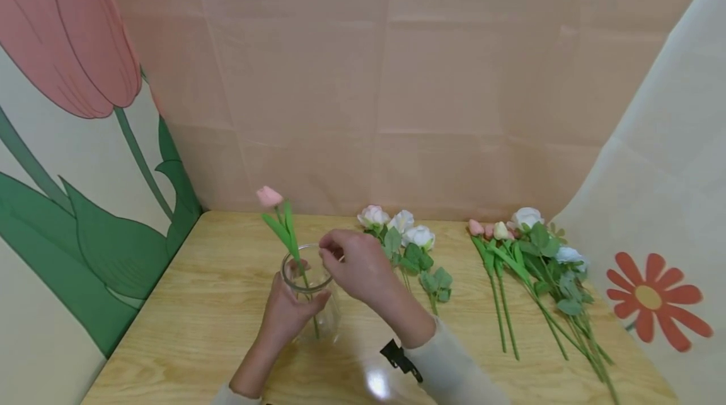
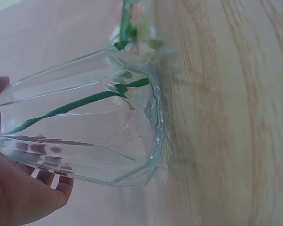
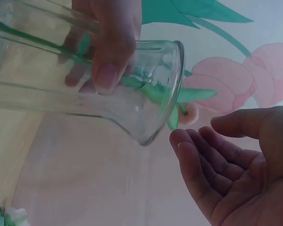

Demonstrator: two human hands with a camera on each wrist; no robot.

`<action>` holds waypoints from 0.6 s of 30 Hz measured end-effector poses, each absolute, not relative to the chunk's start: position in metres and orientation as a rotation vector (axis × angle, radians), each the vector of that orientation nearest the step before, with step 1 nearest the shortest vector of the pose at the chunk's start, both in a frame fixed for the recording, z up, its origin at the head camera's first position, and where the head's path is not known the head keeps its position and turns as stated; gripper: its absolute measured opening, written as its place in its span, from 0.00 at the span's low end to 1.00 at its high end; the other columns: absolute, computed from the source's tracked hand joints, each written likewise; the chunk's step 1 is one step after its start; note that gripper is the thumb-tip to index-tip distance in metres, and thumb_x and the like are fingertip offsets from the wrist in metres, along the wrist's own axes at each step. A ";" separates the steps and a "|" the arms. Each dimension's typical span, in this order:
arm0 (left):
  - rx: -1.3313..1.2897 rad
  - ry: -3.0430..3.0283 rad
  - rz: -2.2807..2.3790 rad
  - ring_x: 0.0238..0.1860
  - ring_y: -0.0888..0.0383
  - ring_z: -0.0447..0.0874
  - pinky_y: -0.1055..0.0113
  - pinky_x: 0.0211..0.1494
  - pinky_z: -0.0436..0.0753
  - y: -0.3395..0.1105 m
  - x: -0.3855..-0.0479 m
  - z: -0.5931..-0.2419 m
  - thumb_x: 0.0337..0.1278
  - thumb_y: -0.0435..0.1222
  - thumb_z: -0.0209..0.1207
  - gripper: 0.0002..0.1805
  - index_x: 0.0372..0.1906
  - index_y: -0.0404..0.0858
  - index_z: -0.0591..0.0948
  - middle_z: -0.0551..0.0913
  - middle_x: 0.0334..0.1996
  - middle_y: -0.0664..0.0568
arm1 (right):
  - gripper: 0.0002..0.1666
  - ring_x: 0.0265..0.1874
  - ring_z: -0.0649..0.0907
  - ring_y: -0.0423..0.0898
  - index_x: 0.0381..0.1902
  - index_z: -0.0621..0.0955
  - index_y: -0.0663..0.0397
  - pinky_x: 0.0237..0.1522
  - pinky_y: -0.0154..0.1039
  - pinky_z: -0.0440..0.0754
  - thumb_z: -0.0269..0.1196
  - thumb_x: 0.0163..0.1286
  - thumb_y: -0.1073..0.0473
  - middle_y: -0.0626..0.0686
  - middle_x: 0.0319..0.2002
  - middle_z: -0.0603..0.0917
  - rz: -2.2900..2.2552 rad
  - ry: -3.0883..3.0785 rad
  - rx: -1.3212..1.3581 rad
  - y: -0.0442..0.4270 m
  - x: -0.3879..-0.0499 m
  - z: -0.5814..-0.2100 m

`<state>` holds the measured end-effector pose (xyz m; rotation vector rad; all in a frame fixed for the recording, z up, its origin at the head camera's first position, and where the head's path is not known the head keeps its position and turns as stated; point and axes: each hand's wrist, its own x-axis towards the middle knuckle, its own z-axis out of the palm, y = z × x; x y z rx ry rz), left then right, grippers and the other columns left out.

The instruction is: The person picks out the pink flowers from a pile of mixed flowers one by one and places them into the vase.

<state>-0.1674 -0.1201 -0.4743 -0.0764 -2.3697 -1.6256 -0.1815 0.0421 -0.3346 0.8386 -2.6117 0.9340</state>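
A clear glass vase (image 1: pixel 329 322) stands upright on the table, held round its neck by my left hand (image 1: pixel 289 312). One pink tulip (image 1: pixel 269 196) leans left out of the vase, and its green stem (image 2: pixel 80 103) slants down through the glass in the left wrist view. My right hand (image 1: pixel 363 266) is at the right side of the rim. In the right wrist view its fingers (image 3: pixel 191 162) are loosely bent, the thumb apart from them, with nothing between; whether a fingertip touches the glass is unclear.
White and pale pink roses (image 1: pixel 420 237) with leafy stems lie behind the right hand. Farther right are pink and pale tulips (image 1: pixel 476 227), plus more white and bluish roses (image 1: pixel 527 216), stems toward the front. A beige cloth (image 1: pixel 363 90) hangs behind the wooden table (image 1: pixel 187 304).
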 end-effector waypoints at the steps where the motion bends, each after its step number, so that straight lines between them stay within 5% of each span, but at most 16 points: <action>1: -0.075 -2.375 -1.619 0.65 0.42 0.71 0.34 0.62 0.75 -0.120 -0.167 -0.474 0.45 0.47 0.77 0.45 0.69 0.47 0.68 0.74 0.62 0.48 | 0.04 0.32 0.86 0.40 0.40 0.86 0.53 0.33 0.32 0.84 0.65 0.70 0.61 0.47 0.34 0.88 0.923 -2.613 0.834 0.044 -0.182 -0.335; 18: -0.031 -2.407 -1.594 0.66 0.37 0.71 0.30 0.61 0.73 -0.120 -0.166 -0.475 0.43 0.50 0.78 0.42 0.65 0.49 0.71 0.71 0.64 0.40 | 0.07 0.33 0.87 0.41 0.43 0.85 0.52 0.34 0.38 0.86 0.67 0.68 0.60 0.47 0.36 0.89 0.839 -2.679 0.689 0.076 -0.186 -0.346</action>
